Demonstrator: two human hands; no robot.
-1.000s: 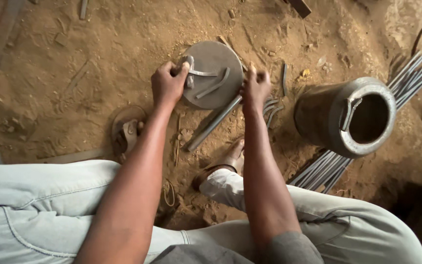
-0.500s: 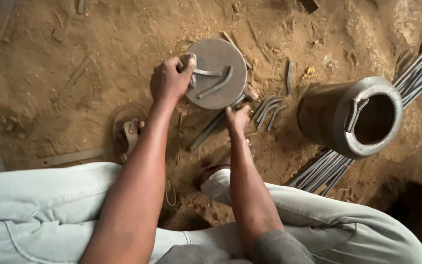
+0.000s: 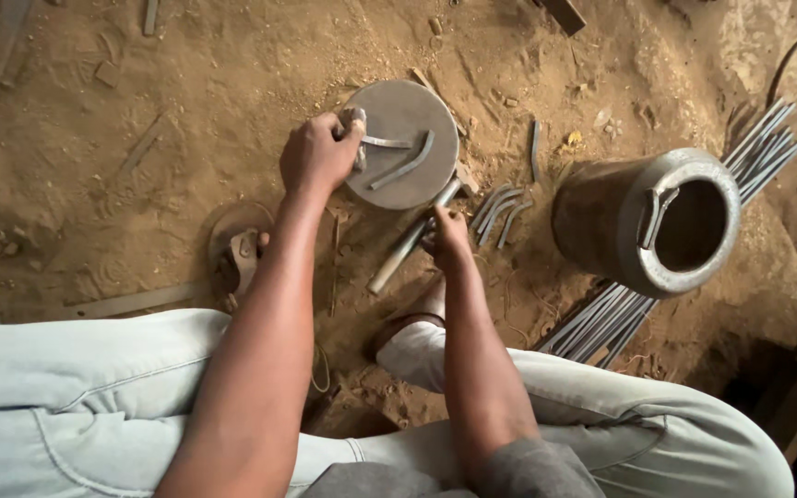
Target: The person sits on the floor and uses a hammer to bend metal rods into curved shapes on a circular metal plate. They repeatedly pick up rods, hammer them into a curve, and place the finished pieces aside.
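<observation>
Sandy floor [image 3: 122, 83] is lying strewn with flat metal strips at the far left, some cut off by the frame edge. Moving right, a sandal [image 3: 237, 254] is sitting near the left forearm, its strap partly hidden by the arm. The left hand [image 3: 317, 157] is reaching far, wrist bent, its fingers [image 3: 354, 120] curling closed around the end of a bent metal piece [image 3: 375, 141] at the left edge of a round metal disc [image 3: 403, 143]; how much of that piece lies under the palm is hard to make out. A second curved strip [image 3: 405, 166] is resting on the disc. Just right and nearer, the right hand [image 3: 447, 238] is pointing down, its fingers closing on a metal rod [image 3: 408, 244] that is running under the disc's near edge; the grip itself is hidden behind the knuckles. Short curved pieces [image 3: 495, 212] are lying just beside it. Further right, a metal pot [image 3: 648, 221] is lying tipped, mouth facing right, with a bundle of thin rods [image 3: 601, 323] passing partly hidden behind it.
</observation>
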